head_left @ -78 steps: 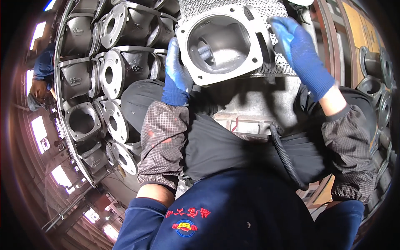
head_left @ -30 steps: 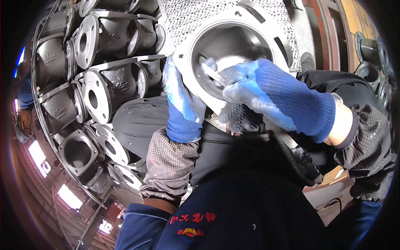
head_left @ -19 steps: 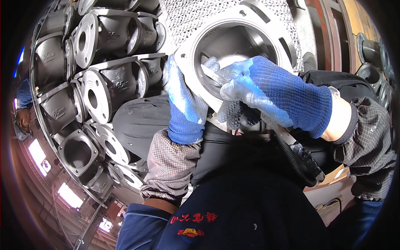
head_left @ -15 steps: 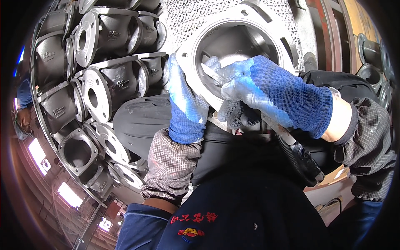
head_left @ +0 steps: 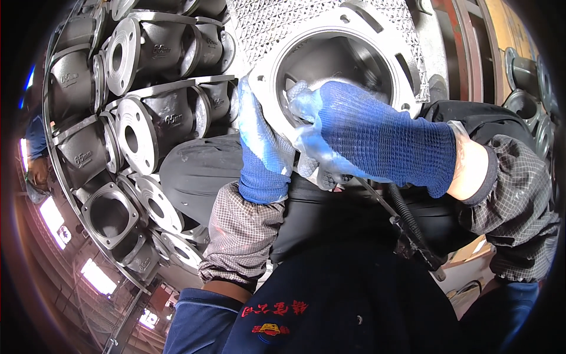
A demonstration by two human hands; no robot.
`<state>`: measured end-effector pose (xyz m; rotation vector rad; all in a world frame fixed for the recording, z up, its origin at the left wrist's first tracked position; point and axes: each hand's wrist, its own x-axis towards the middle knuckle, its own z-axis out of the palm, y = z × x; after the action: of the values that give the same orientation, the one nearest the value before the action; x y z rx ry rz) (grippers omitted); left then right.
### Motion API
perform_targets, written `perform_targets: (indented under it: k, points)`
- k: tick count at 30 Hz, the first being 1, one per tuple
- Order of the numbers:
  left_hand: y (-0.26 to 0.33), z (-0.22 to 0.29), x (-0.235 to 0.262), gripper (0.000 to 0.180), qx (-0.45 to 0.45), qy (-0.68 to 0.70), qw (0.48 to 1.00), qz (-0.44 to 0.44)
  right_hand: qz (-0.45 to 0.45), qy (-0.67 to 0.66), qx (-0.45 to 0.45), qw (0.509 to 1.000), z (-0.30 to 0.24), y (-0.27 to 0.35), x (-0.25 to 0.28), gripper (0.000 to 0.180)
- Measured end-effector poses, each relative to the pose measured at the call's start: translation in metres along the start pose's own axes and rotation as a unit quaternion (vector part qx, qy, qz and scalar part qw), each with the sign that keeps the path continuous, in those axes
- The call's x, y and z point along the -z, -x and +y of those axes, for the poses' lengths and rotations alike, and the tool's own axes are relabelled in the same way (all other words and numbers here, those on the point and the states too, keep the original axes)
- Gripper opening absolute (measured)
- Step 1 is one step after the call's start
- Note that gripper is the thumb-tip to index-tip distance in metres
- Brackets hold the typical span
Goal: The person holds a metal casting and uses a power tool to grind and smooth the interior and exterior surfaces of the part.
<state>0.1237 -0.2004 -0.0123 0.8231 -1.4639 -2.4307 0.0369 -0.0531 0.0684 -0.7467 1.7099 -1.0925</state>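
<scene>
A large grey metal casting (head_left: 266, 66) with a round opening and a slotted flange stands in front of my lap. My left hand (head_left: 262, 144), in a blue and white glove, grips the flange's left edge; its fingertips are partly hidden. My right hand (head_left: 354, 130), gloved alike, is closed at the near rim, with its thumb and forefinger side reaching into the opening. Out from under it runs a thin bar-like hand tool (head_left: 407, 239) with a black wrapped part and a ribbed black hose (head_left: 402, 203) beside it. The tool's working end is hidden by the hand.
Stacked at the left are several flanged grey castings (head_left: 168, 118) behind a bent metal edge. A patterned metal mesh surface (head_left: 262, 26) lies beyond the large casting. More castings (head_left: 523, 105) sit at the far right, beside reddish metal rails (head_left: 466, 53). At the far left, part of another person (head_left: 36, 141) shows.
My right hand has shifted a little left and turned, its fingers bunching at the near rim. The tool's rear end has swung slightly left and down. My left hand and the casting stay put.
</scene>
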Motion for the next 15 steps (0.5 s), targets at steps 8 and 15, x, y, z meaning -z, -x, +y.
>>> perform_targets:
  k: [8,15]
  points:
    - [0.001,0.002,0.011,0.035,-0.200,-0.413,0.888,-0.041,0.043,0.041,0.034,0.998,-0.005,0.001,0.014,0.053]
    - [0.004,0.008,-0.014,0.036,0.017,0.087,0.996,-0.027,0.015,-0.010,-0.020,1.000,-0.011,0.009,0.017,0.043]
